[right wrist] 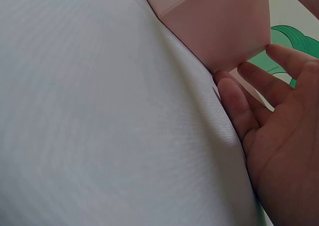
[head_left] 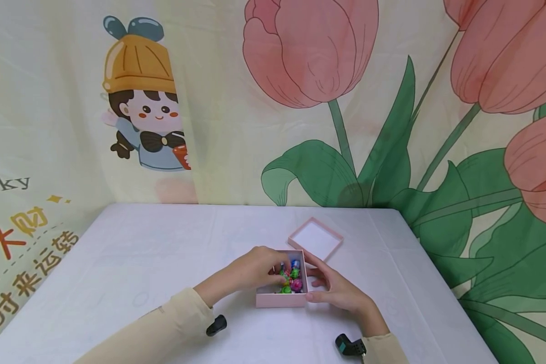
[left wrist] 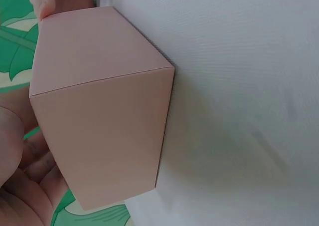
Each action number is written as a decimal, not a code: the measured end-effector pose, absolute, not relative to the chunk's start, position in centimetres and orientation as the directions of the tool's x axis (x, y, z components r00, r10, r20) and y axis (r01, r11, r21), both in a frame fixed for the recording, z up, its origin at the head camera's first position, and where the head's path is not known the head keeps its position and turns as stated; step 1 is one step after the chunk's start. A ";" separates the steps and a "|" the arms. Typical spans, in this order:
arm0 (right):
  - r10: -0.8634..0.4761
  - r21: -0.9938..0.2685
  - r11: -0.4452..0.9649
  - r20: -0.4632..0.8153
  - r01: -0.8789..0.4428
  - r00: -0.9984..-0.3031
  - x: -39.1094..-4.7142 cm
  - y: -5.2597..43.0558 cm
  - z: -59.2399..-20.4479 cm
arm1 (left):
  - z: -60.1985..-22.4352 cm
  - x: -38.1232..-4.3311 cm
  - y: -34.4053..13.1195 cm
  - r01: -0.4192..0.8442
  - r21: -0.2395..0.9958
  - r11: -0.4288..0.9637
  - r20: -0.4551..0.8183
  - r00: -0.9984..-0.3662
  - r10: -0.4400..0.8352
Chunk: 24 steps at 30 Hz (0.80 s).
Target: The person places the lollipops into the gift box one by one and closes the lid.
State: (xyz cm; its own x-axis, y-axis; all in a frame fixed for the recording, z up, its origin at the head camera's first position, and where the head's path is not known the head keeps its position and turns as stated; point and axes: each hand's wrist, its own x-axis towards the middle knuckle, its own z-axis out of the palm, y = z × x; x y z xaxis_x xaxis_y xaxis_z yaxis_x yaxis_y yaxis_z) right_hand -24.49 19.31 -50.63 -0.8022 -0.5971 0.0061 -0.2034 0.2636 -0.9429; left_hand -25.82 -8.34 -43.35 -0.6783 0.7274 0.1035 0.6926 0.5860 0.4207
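In the head view, a pink box (head_left: 281,301) without its cover stands on the table, with several brightly wrapped candies (head_left: 296,284) in green, pink and blue inside. My left hand (head_left: 259,268) reaches over the box's left wall, thumb and bent fingers down among the candies. I cannot tell whether a candy is between its fingertips. With my right hand (head_left: 341,289) I hold the box's right side, thumb at the near corner and a finger along the far one. The right wrist view shows those fingertips (right wrist: 271,49) against the pink wall (right wrist: 224,34).
Behind the box lies a pink-rimmed lid (head_left: 316,238), its white inside facing up. The white-covered table (head_left: 164,237) ends at a printed cloth backdrop with tulips (head_left: 311,50). Black wrist devices sit at the left cuff (head_left: 216,325) and the right cuff (head_left: 350,346).
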 end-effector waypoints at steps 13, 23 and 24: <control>-0.609 -0.943 0.248 0.024 -0.220 -0.793 -24.6 19.3 -50.7 | -43.8 -25.6 -7.9 0.711 0.363 0.602 0.090 -0.670 0.737; -0.600 -0.940 0.266 0.011 -0.212 -0.800 -24.6 19.4 -50.8 | -44.2 -25.6 -7.7 0.735 0.327 0.594 0.091 -0.651 0.754; -0.601 -0.940 0.265 0.012 -0.213 -0.799 -24.6 19.4 -50.8 | -44.2 -25.6 -7.7 0.735 0.324 0.596 0.088 -0.650 0.754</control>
State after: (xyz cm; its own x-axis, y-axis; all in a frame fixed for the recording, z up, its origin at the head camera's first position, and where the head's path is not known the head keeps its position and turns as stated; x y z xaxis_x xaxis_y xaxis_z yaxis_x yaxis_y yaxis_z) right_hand -24.57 19.38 -50.80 -0.7995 -0.6006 0.0122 -0.2134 0.2651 -0.9403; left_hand -25.58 -7.71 -44.22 -0.6504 0.7545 0.0884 0.7350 0.5956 0.3242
